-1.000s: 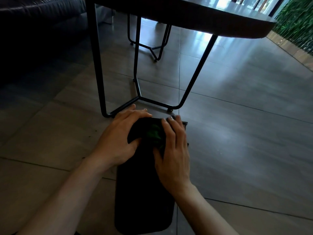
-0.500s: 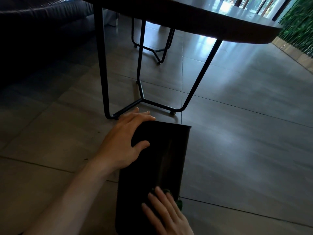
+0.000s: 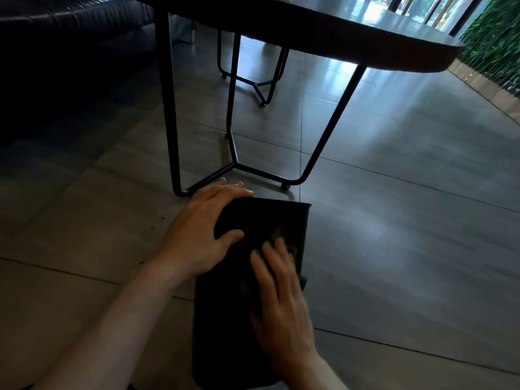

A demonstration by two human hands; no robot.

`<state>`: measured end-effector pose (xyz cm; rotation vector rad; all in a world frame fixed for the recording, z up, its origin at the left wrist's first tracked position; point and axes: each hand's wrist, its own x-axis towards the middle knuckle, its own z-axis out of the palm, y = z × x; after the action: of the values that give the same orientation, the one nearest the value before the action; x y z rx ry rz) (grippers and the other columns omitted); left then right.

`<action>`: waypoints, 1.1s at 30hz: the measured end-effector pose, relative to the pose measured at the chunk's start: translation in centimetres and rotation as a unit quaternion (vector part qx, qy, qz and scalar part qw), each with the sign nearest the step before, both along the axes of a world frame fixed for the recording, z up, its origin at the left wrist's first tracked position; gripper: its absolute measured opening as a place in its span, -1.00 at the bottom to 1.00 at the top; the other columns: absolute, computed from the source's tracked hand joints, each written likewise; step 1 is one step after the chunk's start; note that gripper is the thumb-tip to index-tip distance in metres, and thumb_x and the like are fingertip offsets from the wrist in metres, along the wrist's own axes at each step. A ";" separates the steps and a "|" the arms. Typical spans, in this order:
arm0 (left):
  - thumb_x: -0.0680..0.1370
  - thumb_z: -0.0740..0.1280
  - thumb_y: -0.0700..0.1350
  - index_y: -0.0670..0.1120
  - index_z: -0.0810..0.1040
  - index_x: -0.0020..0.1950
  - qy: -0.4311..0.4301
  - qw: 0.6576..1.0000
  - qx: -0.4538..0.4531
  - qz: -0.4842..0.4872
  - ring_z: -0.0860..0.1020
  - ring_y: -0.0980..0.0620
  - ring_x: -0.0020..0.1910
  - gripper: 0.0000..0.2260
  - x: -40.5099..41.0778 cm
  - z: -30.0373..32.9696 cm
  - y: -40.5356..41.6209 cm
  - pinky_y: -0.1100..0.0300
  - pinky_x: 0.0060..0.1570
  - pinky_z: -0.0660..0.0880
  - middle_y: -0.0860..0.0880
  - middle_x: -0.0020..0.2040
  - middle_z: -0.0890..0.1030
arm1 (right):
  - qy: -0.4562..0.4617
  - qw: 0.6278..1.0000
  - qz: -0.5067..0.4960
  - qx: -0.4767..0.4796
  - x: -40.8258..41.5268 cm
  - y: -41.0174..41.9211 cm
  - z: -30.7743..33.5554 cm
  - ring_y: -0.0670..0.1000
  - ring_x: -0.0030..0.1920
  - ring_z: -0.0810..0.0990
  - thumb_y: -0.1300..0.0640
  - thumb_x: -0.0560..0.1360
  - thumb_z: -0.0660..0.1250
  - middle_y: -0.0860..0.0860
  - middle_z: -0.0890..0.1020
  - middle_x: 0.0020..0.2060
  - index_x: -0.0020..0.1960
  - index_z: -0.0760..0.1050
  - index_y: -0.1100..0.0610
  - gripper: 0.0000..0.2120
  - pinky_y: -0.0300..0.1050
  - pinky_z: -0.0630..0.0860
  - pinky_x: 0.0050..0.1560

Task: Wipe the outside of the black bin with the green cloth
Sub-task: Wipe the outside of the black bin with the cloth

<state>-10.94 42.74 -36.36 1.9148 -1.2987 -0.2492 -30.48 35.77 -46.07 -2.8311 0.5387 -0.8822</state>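
- Where grey floor tiles (image 3: 394,249) fill the view, a dark table (image 3: 323,32) on black metal legs (image 3: 168,108) stands beyond the work area; a dark sofa (image 3: 56,52) lies at upper left.
- Black bin (image 3: 225,319): lying on its side on the floor, just before the table legs.
- Left hand (image 3: 197,235): fingers curled over the bin's far left corner, gripping it.
- Right hand (image 3: 281,299): blurred, fingers straight, pressing the cloth flat against the bin's upper face.
- Green cloth (image 3: 243,287): mostly hidden beneath the right hand.
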 end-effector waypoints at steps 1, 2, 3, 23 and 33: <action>0.47 0.51 -0.12 0.22 0.41 0.42 0.004 1.000 -0.001 0.010 0.17 0.19 0.57 -0.41 0.1 0.0 0.1 0.00 0.50 0.28 0.25 0.47 0.39 | 0.020 0.999 0.024 -0.029 -1.4 0.8 -1.3 0.19 0.63 0.13 -0.01 0.61 0.32 0.13 0.25 0.57 0.59 0.20 0.11 -0.38 0.29 0.36 0.48; 0.46 0.52 -0.12 0.23 0.41 0.41 0.009 1.000 -0.001 0.016 0.18 0.19 0.57 -0.42 0.3 0.0 0.2 0.01 0.50 0.28 0.25 0.46 0.39 | 0.038 0.996 0.050 -0.056 -2.7 1.6 -2.5 0.19 0.63 0.15 -0.03 0.65 0.27 0.13 0.27 0.56 0.59 0.22 0.09 -0.43 0.27 0.39 0.46; 0.46 0.52 -0.11 0.23 0.41 0.40 0.013 1.000 0.000 0.016 0.18 0.20 0.57 -0.42 0.3 0.0 0.3 0.03 0.50 0.27 0.26 0.46 0.40 | 0.058 0.992 0.073 -0.081 -4.0 2.3 -3.4 0.19 0.62 0.16 -0.05 0.69 0.21 0.12 0.29 0.56 0.59 0.23 0.08 -0.48 0.23 0.42 0.43; 0.47 0.51 -0.10 0.22 0.41 0.40 0.005 1.000 0.009 0.011 0.18 0.17 0.57 -0.43 -0.4 0.4 0.1 -0.07 0.48 0.31 0.22 0.47 0.40 | 0.025 0.999 0.006 -0.023 -2.1 1.8 -1.6 0.18 0.62 0.16 -0.05 0.60 0.29 0.12 0.25 0.56 0.58 0.20 0.13 -0.38 0.22 0.35 0.50; 0.47 0.50 -0.11 0.23 0.42 0.39 0.001 1.000 0.004 0.000 0.19 0.18 0.57 -0.44 -0.5 0.3 0.0 -0.04 0.49 0.30 0.23 0.46 0.42 | -0.066 0.989 -0.050 0.123 1.5 -0.3 2.7 0.14 0.65 0.09 0.07 0.60 0.23 0.06 0.22 0.56 0.57 0.17 0.08 -0.43 0.16 0.28 0.53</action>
<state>-11.43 42.70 -36.05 1.9208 -1.2967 -0.2568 -28.98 35.46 -43.34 -2.5234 0.7237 -0.9404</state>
